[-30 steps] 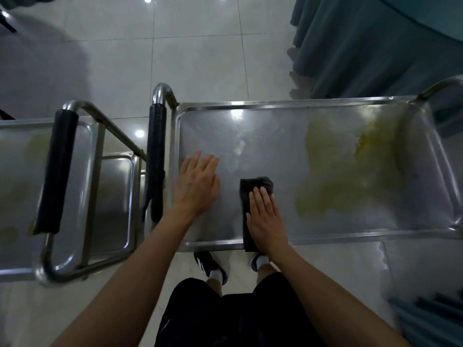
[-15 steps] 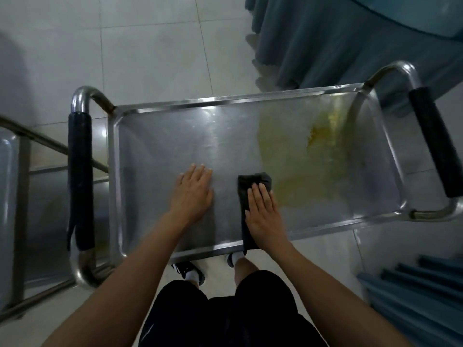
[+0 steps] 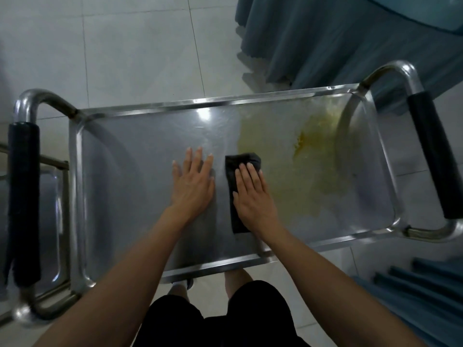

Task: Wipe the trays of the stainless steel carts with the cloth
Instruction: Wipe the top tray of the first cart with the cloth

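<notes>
A stainless steel cart tray point(image 3: 140, 151) fills the middle of the view, with a black-padded handle point(image 3: 436, 156) at its right end and another point(image 3: 23, 196) at its left. A yellowish smear point(image 3: 308, 156) covers the tray's right half. My right hand point(image 3: 253, 194) lies flat on a folded dark cloth point(image 3: 241, 162), pressing it onto the tray at the smear's left edge. My left hand point(image 3: 194, 182) rests flat on the bare tray just left of the cloth, fingers apart, holding nothing.
A second steel cart point(image 3: 47, 221) stands against the left end. Blue-grey draped fabric point(image 3: 338, 41) hangs at the back right, close to the tray's far corner. More blue fabric point(image 3: 413, 291) lies at the lower right. Pale floor tiles point(image 3: 125, 46) surround the carts.
The view has swung right, so the cart is centred and the left cart is mostly out of frame. My right hand and the cloth have slid slightly toward the smear.
</notes>
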`<move>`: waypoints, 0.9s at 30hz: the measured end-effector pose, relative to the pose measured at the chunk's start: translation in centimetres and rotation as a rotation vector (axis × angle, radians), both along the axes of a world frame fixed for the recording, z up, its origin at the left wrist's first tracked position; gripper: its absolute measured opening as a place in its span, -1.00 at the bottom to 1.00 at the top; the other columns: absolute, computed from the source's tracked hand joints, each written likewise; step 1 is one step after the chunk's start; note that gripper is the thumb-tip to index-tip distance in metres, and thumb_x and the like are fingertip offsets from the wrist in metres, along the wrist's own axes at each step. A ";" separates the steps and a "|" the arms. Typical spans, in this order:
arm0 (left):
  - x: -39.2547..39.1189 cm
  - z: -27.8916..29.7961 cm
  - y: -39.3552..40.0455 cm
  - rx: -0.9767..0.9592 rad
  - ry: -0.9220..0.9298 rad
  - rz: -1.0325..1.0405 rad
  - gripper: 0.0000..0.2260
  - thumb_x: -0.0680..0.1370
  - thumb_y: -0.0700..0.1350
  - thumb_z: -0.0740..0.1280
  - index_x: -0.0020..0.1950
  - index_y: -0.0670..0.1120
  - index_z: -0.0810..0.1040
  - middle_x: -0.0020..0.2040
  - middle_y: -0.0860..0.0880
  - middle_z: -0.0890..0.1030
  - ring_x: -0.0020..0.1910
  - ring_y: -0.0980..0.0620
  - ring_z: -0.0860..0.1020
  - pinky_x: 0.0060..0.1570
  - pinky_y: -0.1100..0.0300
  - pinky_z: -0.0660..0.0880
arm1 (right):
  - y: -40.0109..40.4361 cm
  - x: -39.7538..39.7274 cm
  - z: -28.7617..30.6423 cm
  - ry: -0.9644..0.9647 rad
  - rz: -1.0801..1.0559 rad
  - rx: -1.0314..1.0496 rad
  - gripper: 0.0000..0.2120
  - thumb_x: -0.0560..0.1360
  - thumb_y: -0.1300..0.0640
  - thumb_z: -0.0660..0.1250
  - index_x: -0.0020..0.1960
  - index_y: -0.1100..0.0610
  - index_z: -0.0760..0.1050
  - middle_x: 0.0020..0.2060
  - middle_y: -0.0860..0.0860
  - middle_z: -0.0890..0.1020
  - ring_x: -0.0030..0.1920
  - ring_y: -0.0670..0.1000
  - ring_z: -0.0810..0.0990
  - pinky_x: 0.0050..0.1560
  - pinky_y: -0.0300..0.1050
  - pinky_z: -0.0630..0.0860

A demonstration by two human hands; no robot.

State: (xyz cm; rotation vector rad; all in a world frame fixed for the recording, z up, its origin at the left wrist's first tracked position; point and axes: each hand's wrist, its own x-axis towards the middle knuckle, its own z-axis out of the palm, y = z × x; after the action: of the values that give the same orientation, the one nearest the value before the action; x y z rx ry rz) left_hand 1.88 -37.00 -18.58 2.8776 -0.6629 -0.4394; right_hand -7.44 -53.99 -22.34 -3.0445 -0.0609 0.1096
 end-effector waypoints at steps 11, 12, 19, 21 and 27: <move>1.3 -3.5 -2.0 0.059 -0.003 0.108 -0.41 0.66 0.21 -0.10 0.61 -0.02 -0.15 0.61 -0.14 -0.20 0.57 -0.17 -0.23 0.43 -0.40 -0.11 | -3.0 8.6 -0.5 -0.021 0.014 0.023 -0.40 0.66 -0.03 -0.04 0.60 0.27 0.09 0.59 0.18 0.14 0.61 0.16 -0.02 0.59 0.18 -0.05; 1.3 -3.8 -1.9 0.065 -0.003 0.106 -0.40 0.66 0.22 -0.12 0.61 -0.02 -0.19 0.60 -0.13 -0.24 0.56 -0.16 -0.27 0.43 -0.40 -0.12 | -3.2 9.3 -0.6 -0.022 0.016 0.025 -0.40 0.66 -0.03 -0.04 0.60 0.26 0.09 0.59 0.18 0.13 0.61 0.16 -0.03 0.59 0.18 -0.05; 1.1 -4.1 -1.8 0.087 -0.040 0.074 -0.39 0.66 0.21 -0.16 0.60 -0.05 -0.23 0.59 -0.17 -0.26 0.56 -0.19 -0.27 0.43 -0.40 -0.10 | -3.6 13.7 -0.4 -0.037 0.026 0.025 -0.40 0.65 -0.04 -0.04 0.60 0.25 0.10 0.59 0.17 0.14 0.61 0.15 -0.01 0.58 0.18 -0.01; 1.2 -4.0 -1.7 0.075 -0.031 0.078 -0.40 0.66 0.21 -0.15 0.60 -0.05 -0.24 0.59 -0.16 -0.28 0.56 -0.19 -0.28 0.43 -0.40 -0.11 | -3.6 15.0 -0.4 -0.031 0.030 0.018 -0.40 0.65 -0.04 -0.04 0.60 0.24 0.09 0.59 0.17 0.14 0.61 0.14 -0.01 0.58 0.18 -0.01; 1.6 -4.0 -1.9 0.077 -0.010 0.091 -0.40 0.66 0.22 -0.14 0.61 -0.03 -0.18 0.60 -0.17 -0.23 0.56 -0.20 -0.26 0.43 -0.40 -0.12 | -3.2 16.9 -0.2 -0.045 0.021 -0.025 -0.42 0.65 -0.02 0.02 0.58 0.25 0.16 0.57 0.17 0.21 0.61 0.15 0.05 0.57 0.18 0.02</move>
State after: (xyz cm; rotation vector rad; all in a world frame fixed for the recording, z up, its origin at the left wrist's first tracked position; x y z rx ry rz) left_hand 3.49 -38.85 -22.56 2.9697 -0.5250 -0.4475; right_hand 9.45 -57.20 -22.57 -3.0723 -0.0962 0.0438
